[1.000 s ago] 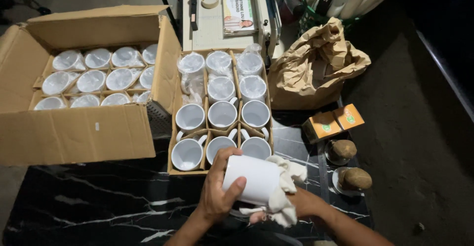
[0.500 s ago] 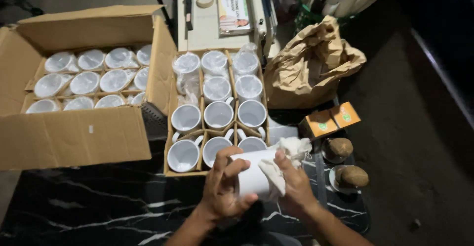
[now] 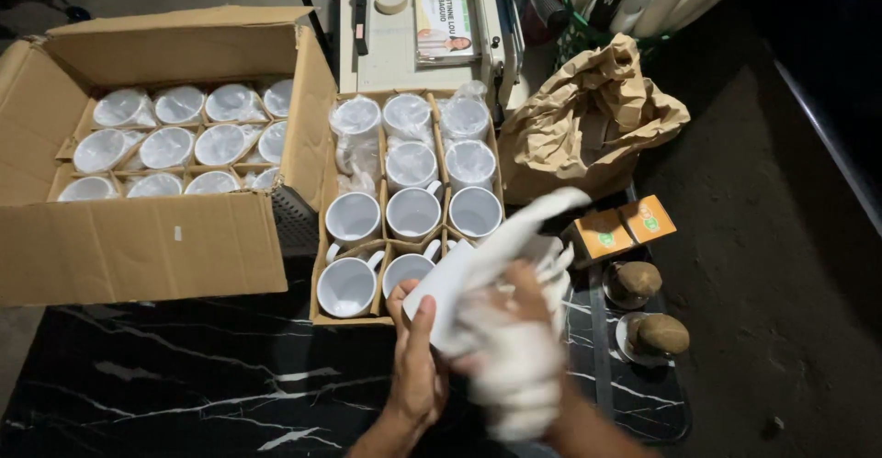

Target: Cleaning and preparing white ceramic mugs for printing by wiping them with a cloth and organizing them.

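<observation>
Two hands work over one white mug (image 3: 447, 304), a smooth glazed cylinder held on a slant above the near edge of the black marble-patterned table (image 3: 165, 375), just in front of the open tray of mugs. The left hand (image 3: 415, 359) has its fingers curled snugly round the mug's lower end, thumb laid up along the side, so the grip is closed on the ceramic. The right hand (image 3: 514, 352) is smeared by motion; it presses a soft white cloth (image 3: 528, 237) against the mug's upper part, fingers bent over the fabric, though how tightly they clamp cannot be told through the blur. One tail of the cloth flares up and to the right. Just behind the mug stands a shallow cardboard tray (image 3: 323, 228) with card dividers, holding more white mugs (image 3: 412, 212), the far ones wrapped in thin crinkled plastic, the near ones bare with their handles showing. To the left a large corrugated carton (image 3: 138, 247) with raised flaps holds rows of plastic-wrapped mugs. A crumpled brown paper bag (image 3: 588, 118) sits to the right of the tray, with two small orange boxes (image 3: 625, 228) and two rounded brown lumps on little dishes (image 3: 648, 306) near the table's right edge.
</observation>
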